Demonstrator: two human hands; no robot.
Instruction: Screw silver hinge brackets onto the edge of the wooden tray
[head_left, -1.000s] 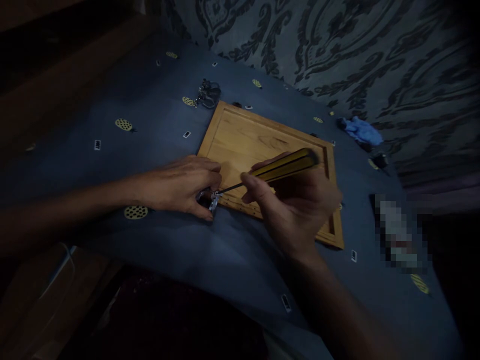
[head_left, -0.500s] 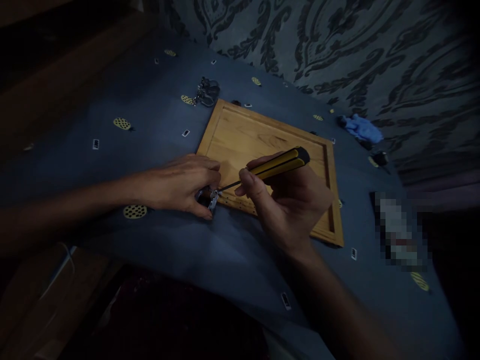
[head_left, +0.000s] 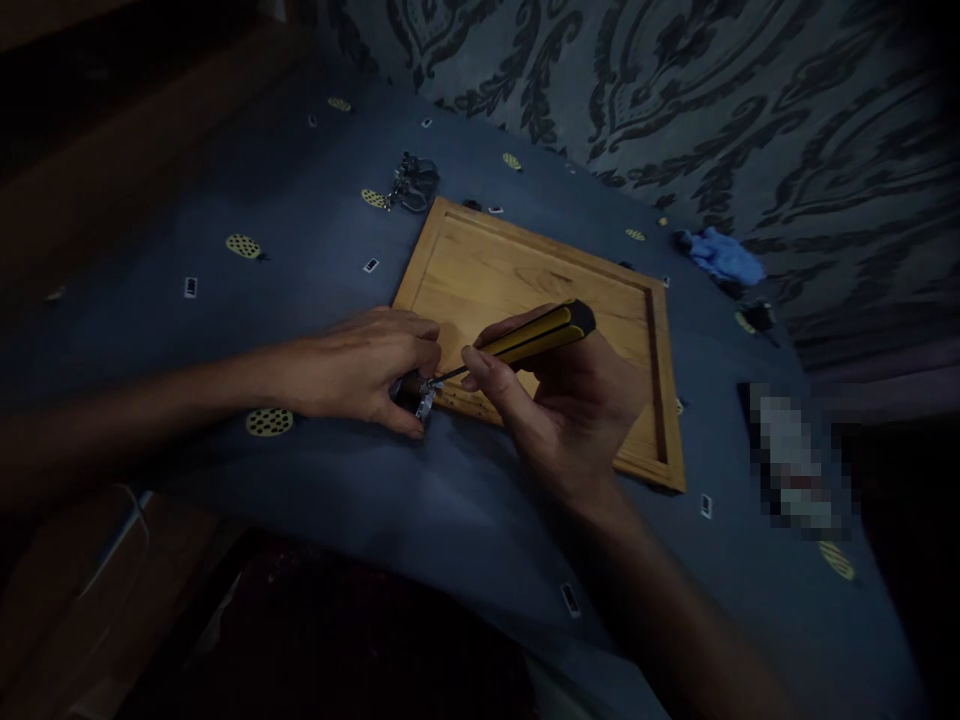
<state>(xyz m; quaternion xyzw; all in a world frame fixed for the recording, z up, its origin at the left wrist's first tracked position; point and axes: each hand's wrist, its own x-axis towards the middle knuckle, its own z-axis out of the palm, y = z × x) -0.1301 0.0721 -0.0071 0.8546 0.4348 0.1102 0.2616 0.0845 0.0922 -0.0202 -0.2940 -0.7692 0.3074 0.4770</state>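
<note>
My right hand [head_left: 562, 410] is closed round the yellow and black handle of a screwdriver [head_left: 536, 333]. The thin shaft slants down to the left, and its tip meets a small metal hinge [head_left: 424, 402]. My left hand [head_left: 371, 368] grips this hinge between thumb and fingers at the near left corner of a framed wooden panel [head_left: 517, 265]. Part of the hinge is hidden by the fingers. The panel lies flat, its raised border facing up, with small dark holes along the near edge.
A dark blue cloth [head_left: 300, 180] with yellow pineapple prints covers the table. Several metal hinges [head_left: 414, 183] lie in a pile behind the panel. A crumpled blue bag [head_left: 721, 256] rests by the patterned wall [head_left: 675, 100]. At right lies a blurred-out item [head_left: 796, 465].
My right hand and the screwdriver have shifted slightly left, and the handle has turned a little. My left hand stays in place on the hinge.
</note>
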